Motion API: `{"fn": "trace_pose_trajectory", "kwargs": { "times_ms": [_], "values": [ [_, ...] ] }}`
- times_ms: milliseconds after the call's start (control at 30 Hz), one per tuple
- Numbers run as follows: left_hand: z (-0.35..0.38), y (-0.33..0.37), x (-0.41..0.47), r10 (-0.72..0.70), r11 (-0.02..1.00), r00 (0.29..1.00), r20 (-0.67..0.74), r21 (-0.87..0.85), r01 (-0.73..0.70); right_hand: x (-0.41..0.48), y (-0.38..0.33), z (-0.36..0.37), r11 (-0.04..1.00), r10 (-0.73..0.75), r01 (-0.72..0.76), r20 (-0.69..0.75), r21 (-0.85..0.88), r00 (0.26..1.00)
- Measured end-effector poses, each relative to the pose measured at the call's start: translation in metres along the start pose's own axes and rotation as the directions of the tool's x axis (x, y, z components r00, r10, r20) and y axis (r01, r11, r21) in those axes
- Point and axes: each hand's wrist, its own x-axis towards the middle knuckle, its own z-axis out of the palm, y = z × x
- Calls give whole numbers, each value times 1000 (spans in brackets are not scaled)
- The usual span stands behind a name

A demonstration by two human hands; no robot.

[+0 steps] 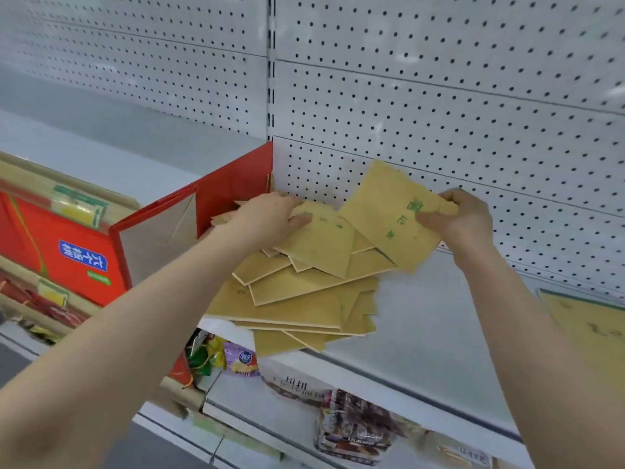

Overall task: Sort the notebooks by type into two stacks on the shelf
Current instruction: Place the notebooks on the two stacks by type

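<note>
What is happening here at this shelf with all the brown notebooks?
A person is sorting notebooks on a white shelf. The right hand pinches a green-printed notebook, tilted up off the messy heap of tan notebooks. The left hand holds a second notebook on top of that heap, beside a red box. A lone notebook lies further right. No tidy stacks are visible yet.

We count at least eight thin tan paper-covered notebooks (297, 299) in the loose pile; overlaps hide the exact number. One more is pinched in the right grip (466, 220), and the left grip (270, 214) holds the pile's top one. A single larger tan booklet (581, 330) lies apart. Red cardboard boxes (77, 252): two. Purple snack packets (240, 362): one.
</note>
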Motion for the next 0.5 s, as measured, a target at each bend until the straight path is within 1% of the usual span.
{"fn": "trace_pose_trajectory", "kwargs": {
  "times_ms": [67, 100, 200, 267, 333, 367, 433, 500],
  "values": [
    [4, 5, 20, -26, 999, 984, 177, 32, 21, 0, 4, -10, 1000, -10, 10, -29, -10, 1000],
    [5, 7, 27, -15, 999, 969, 247, 46, 4, 0, 7, -14, 1000, -6, 5, -21, -19, 1000],
    [4, 7, 43, 50, 998, 926, 375, 26, -64, -7, 13, -20, 991, 15, -9, 47, -135, 999],
    [4, 4, 52, 43, 999, 898, 438, -14, -41, -15, 18, -20, 994, 36, -28, 71, -103, 997],
    [7, 1, 60, 20, 997, 892, 453, -72, 14, -27, 23, -15, 995, 92, -91, 37, -44, 995],
    [8, 1, 63, 17, 992, 902, 431, -117, 37, -33, 27, -11, 991, 123, -122, 21, -51, 992],
    [9, 1, 67, 17, 973, 935, 355, -221, 67, -47, 37, -1, 978, 174, -170, 22, -123, 984],
    [8, 2, 67, 23, 966, 954, 298, -253, 55, -63, 39, 9, 956, 230, -224, 10, -191, 973]
  ]
}}
